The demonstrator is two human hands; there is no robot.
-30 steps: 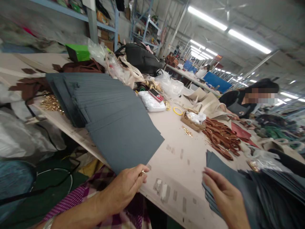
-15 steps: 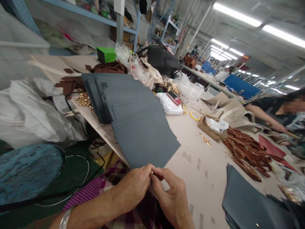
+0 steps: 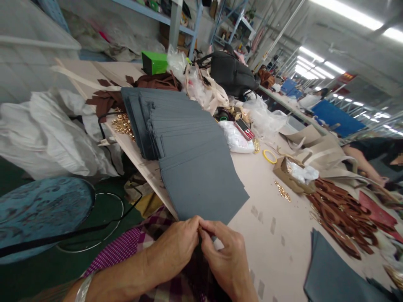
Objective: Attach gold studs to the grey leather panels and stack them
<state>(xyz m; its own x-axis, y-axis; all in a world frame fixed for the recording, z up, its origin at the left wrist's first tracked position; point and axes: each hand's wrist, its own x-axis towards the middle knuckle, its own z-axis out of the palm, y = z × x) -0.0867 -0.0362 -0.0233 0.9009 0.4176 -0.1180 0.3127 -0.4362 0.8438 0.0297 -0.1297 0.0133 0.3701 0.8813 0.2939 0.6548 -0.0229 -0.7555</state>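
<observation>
My left hand [image 3: 182,239] and my right hand [image 3: 225,251] meet at the fingertips over my lap, at the table's near edge. Both are closed in a pinch around a small gold-coloured metal piece, now almost wholly hidden by the fingers. Just beyond them lies a fanned stack of dark grey panels [image 3: 201,184], its nearest corner close to my fingertips. A plaid cloth [image 3: 154,245] covers my lap beneath my forearms. Loose gold-coloured metal pieces [image 3: 282,191] lie on the table to the right, and a pile of similar gold pieces [image 3: 122,123] sits left of the stack.
More grey panels [image 3: 333,268] lie at the right, near brown straps [image 3: 343,209] and a cardboard box [image 3: 283,174]. A yellow ring [image 3: 270,157], a red phone [image 3: 244,129] and a black bag [image 3: 233,75] stand farther back. A blue stool [image 3: 44,209] is at left. Another person's arm [image 3: 367,165] reaches in.
The view has swung left, so the table's things appear farther right. My hands keep their pinch; the gold glint between the fingertips is now mostly covered.
</observation>
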